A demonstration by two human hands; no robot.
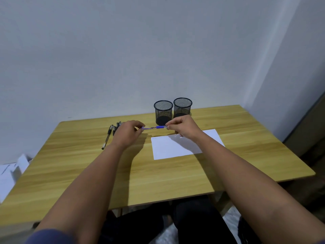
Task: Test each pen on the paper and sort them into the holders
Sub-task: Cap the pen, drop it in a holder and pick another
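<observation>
Hands, left [129,132] and right [182,127], pinch blue pen [159,127]; no legible writing.

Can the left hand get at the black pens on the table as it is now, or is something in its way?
Probably not at once. The left hand is right beside the black pens and nothing lies between them, but its fingers pinch one end of the blue pen, which the right hand also holds. It would have to let go first.

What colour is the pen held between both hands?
Blue pen with a clear section, seen in the head view.
</observation>
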